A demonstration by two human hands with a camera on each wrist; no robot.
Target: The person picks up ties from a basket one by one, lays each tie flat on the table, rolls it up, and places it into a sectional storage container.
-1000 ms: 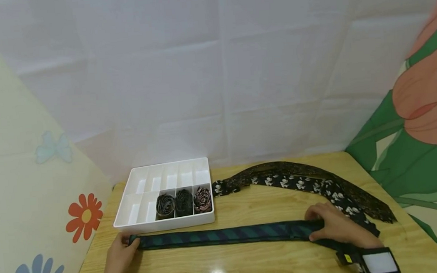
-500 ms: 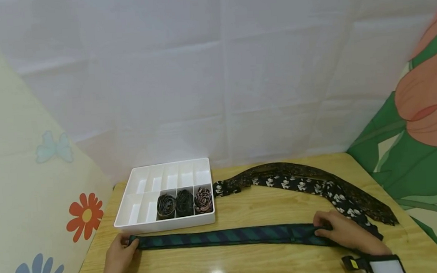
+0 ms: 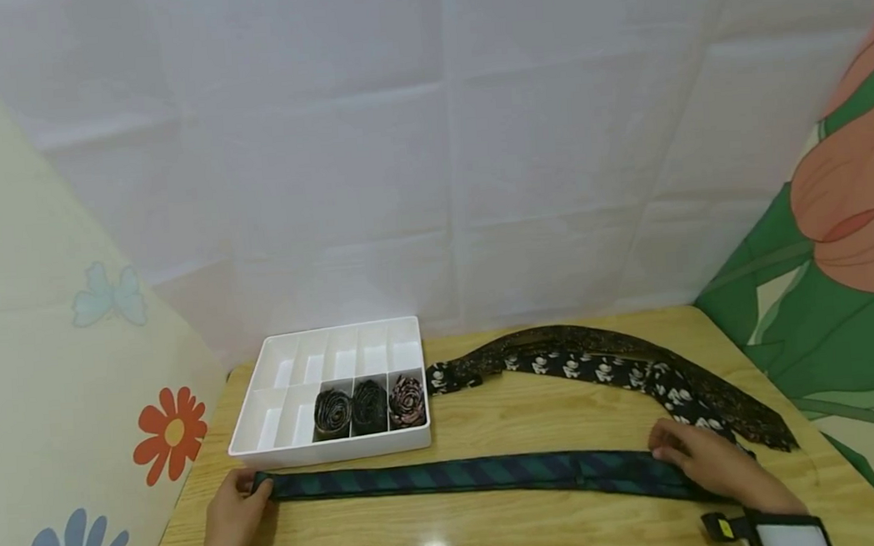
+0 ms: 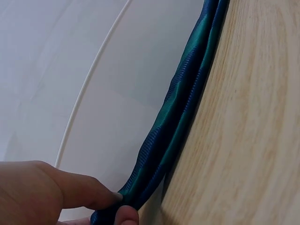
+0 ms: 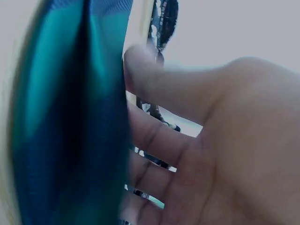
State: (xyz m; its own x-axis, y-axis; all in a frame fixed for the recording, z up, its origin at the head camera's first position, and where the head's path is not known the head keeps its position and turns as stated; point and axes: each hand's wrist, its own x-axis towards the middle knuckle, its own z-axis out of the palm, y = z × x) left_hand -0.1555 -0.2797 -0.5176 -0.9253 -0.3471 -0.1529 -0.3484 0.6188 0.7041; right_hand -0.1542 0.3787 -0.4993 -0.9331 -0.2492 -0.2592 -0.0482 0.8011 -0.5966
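Observation:
A dark green and navy striped necktie [image 3: 457,475] lies stretched across the front of the wooden table. At its narrow left end my left hand [image 3: 232,515] pinches the tip between thumb and finger; the left wrist view shows this pinch on the tie [image 4: 161,126] closely. My right hand [image 3: 707,461] is at the wider right end. In the right wrist view, its thumb and loosely extended fingers [image 5: 159,140] lie along the edge of the tie [image 5: 70,140], with the fingertips hidden behind the cloth.
A white divided tray [image 3: 331,455] stands behind the tie at left, with three rolled neckties [image 3: 370,406] in its front right compartments. Behind my right hand lie a black tie with pale figures [image 3: 570,367] and a dark brown patterned tie [image 3: 606,335]. Walls border the table [image 3: 498,536].
My right hand has slid rightward along the green tie to its wide end, uncovering more of it. My left hand stays at the narrow tip, nearly unmoved.

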